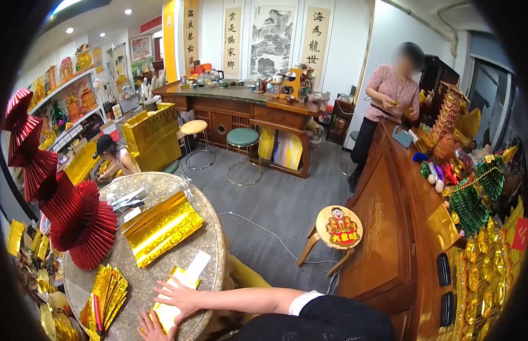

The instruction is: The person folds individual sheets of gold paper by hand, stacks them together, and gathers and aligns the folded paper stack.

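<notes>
On the round stone-patterned table [217, 250], my right hand [181, 296] lies with spread fingers on a gold-edged sheet [168, 314]. My left hand [156, 328] rests on the lower edge of the same sheet, its fingers apart. A white strip [198, 265] sticks out from the sheet's upper end. Farther up the table lies a wide stack of shiny gold foil [162, 229]. To the left of my hands is a fanned bundle of folded gold foil [111, 292], with a red-handled tool [97, 314] on it.
Red pleated paper fans [85, 227] stand at the table's left. A person [117, 158] in a dark cap is beyond the table; another person [393, 91] stands behind the wooden counter [383, 227]. A wooden stool [339, 227] is on the floor to the right.
</notes>
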`<state>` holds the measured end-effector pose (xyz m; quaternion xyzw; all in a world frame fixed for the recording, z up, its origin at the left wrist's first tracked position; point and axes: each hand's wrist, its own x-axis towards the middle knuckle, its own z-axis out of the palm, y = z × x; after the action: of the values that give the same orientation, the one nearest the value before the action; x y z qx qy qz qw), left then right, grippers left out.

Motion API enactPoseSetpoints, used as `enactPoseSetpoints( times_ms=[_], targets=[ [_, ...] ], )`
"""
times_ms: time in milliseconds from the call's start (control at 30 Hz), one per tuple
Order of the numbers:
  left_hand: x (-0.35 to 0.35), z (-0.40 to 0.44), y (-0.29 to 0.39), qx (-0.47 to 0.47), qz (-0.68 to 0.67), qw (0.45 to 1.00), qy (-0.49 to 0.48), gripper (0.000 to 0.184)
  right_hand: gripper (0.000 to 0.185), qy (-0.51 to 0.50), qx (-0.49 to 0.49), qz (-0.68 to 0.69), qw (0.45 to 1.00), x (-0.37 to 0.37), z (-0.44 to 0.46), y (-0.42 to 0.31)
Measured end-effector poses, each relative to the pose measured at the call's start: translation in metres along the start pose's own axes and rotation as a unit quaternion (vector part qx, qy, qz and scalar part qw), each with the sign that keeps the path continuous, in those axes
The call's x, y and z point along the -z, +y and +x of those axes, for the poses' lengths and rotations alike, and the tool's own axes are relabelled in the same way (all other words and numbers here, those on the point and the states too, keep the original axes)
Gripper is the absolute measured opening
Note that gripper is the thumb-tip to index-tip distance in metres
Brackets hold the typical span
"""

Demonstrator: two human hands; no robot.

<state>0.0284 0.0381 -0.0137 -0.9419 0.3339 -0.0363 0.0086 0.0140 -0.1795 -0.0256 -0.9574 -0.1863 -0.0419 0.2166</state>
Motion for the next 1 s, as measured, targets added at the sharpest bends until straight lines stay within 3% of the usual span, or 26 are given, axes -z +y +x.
enactPoseSetpoints(
  times_ms=[133, 167, 200, 633, 667, 733, 833, 867, 1000],
  targets=[
    [0.005, 0.001, 0.005, 0.008, -0.002, 1.0, -0.021, 0.071, 0.106, -0.003, 0.01, 0.008, 1.0, 0.002, -0.001, 0.001],
    [0.003, 0.004, 0.006, 0.056, -0.099, 0.992, -0.059, 0.08, 0.107, -0.008, 0.007, 0.018, 1.0, 0.003, -0.001, 0.001],
    [0.001, 0.004, 0.004, 0.056, -0.094, 0.992, -0.063, 0.08, 0.107, -0.006, 0.007, 0.024, 1.0, 0.003, -0.001, 0.001],
    [0.01, 0.004, 0.013, 0.057, -0.105, 0.992, -0.033, 0.085, 0.105, 0.024, 0.006, -0.005, 1.0, -0.003, 0.0, 0.001],
    [0.013, 0.003, 0.015, 0.06, -0.123, 0.99, -0.023, 0.086, 0.102, -0.009, -0.002, -0.004, 1.0, 0.0, -0.001, 0.001],
    [0.03, 0.002, 0.019, 0.066, -0.143, 0.987, -0.043, 0.086, 0.097, -0.011, 0.01, 0.087, 0.996, 0.0, -0.002, 0.006],
    [0.022, 0.0, 0.017, 0.053, -0.134, 0.99, 0.0, 0.086, 0.096, -0.055, -0.009, -0.086, 0.995, 0.021, -0.003, -0.009],
    [0.008, 0.0, 0.012, 0.044, -0.143, 0.988, 0.04, 0.083, 0.096, -0.062, -0.021, -0.098, 0.993, 0.018, -0.003, -0.01],
    [0.014, 0.0, 0.016, 0.064, -0.157, 0.985, -0.026, 0.084, 0.097, -0.059, -0.005, -0.086, 0.995, 0.02, -0.007, -0.009]
  ],
)
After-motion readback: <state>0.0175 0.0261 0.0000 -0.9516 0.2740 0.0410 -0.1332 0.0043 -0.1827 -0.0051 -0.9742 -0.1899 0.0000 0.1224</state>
